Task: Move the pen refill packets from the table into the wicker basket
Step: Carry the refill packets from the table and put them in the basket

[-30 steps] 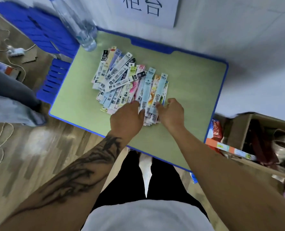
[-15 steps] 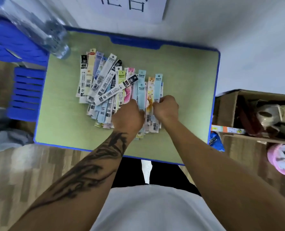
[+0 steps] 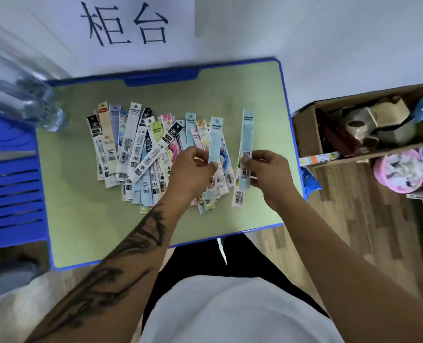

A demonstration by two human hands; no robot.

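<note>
Lifted clear of the heap since half a second ago, two pale blue packets are now being held up.

One is being pinched by the left hand (image 3: pixel 193 167), one by the right hand (image 3: pixel 267 173), above the remaining packets (image 3: pixel 136 149) spread on the table (image 3: pixel 86 219); being light, thin and bendy, they are best pinched mid-length. No wicker basket is being shown.

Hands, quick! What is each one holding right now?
Left hand: pinching a light blue pen refill packet above the pile.
Right hand: gripping another light blue pen refill packet, lifted clear of the pile.
</note>
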